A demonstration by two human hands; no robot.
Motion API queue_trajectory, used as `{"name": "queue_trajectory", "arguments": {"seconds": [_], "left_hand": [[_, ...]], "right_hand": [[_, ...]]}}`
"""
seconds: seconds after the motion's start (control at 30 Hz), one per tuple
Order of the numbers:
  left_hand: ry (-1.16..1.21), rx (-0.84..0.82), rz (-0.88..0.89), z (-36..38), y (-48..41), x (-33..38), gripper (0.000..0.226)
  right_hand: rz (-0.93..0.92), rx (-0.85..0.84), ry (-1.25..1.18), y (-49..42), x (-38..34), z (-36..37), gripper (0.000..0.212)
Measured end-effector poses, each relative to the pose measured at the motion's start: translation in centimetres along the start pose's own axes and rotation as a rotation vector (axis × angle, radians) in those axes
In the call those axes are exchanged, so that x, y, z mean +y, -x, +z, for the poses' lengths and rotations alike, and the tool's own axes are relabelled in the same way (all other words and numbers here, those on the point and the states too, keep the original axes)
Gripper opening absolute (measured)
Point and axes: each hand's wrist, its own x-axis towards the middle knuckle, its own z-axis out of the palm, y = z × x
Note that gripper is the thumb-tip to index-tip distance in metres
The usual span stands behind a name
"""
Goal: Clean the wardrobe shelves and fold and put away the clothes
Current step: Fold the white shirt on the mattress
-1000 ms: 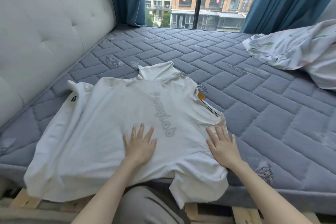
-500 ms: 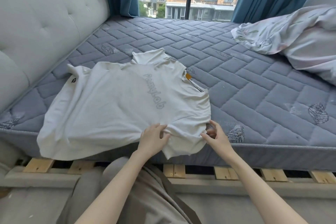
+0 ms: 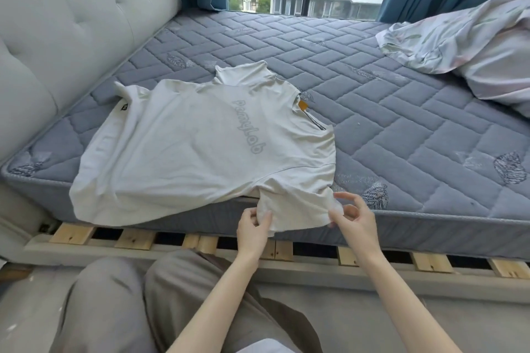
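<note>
A white T-shirt [image 3: 200,146] is spread flat on the near part of the grey mattress [image 3: 401,129], print side up, with its collar turned toward the mattress's far side. One sleeve [image 3: 295,206] is draped over the mattress's near edge. The sleeve's hem is pinched at one corner by the left hand [image 3: 252,228] and at the other by the right hand [image 3: 354,221], whose remaining fingers [image 3: 347,196] are loosely spread. Crumpled bedding [image 3: 473,46] is heaped at the mattress's far right.
</note>
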Motion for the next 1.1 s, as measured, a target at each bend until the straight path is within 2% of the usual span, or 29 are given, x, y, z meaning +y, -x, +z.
{"name": "queue_trajectory", "arguments": {"seconds": [0.07,0.17,0.23,0.3,0.37,0.4,0.5,0.57,0.63,0.7,0.8,0.9,1.0,1.1], "left_hand": [[0.171,-0.112,-0.149,-0.5,0.6,-0.2,0.029],[0.359,-0.192,-0.249,-1.4,1.5,-0.3,0.023],[0.452,-0.192,-0.269,-1.7,1.7,-0.1,0.023],[0.512,-0.216,-0.28,-2.0,1.7,0.4,0.024],[0.558,-0.253,-0.313,-2.2,1.7,0.8,0.024],[0.571,-0.274,-0.332,-2.2,1.8,1.0,0.025],[0.686,-0.335,-0.407,-2.4,2.0,1.5,0.026],[0.772,-0.376,-0.437,-2.8,1.9,1.7,0.027],[0.76,-0.389,-0.425,-3.1,1.8,1.9,0.028],[0.592,-0.318,-0.338,-3.0,1.9,1.9,0.028],[0.16,-0.128,-0.019,-3.0,2.0,1.1,0.033],[-0.179,-0.181,0.289,-3.3,1.8,0.0,0.036],[-0.466,-0.164,0.425,-3.5,1.7,-0.2,0.036],[-0.688,0.048,0.543,-3.9,2.1,0.1,0.024]], "right_hand": [[0.027,0.055,0.057,0.4,0.8,-0.8,0.018],[0.08,0.001,0.083,1.1,2.3,-1.3,0.023],[0.093,-0.07,0.067,1.6,3.0,-1.1,0.035],[0.019,-0.096,0.152,1.5,4.0,-0.6,0.061],[-0.073,-0.043,0.302,0.7,4.9,0.2,0.077],[-0.094,0.004,0.355,0.4,5.0,0.6,0.079],[-0.082,0.098,0.339,-0.1,4.4,2.0,0.064],[-0.075,0.114,0.292,0.1,4.3,2.7,0.042],[-0.073,0.173,0.24,0.2,4.6,2.9,0.02],[-0.064,0.251,0.186,0.5,4.5,2.7,0.013],[-0.146,0.329,0.143,1.1,3.0,2.0,0.007],[-0.252,0.342,0.129,1.5,1.3,1.2,0.007],[-0.326,0.295,0.212,1.8,0.5,0.0,0.013],[-0.346,0.239,0.346,2.3,0.7,-1.2,0.016]]}}
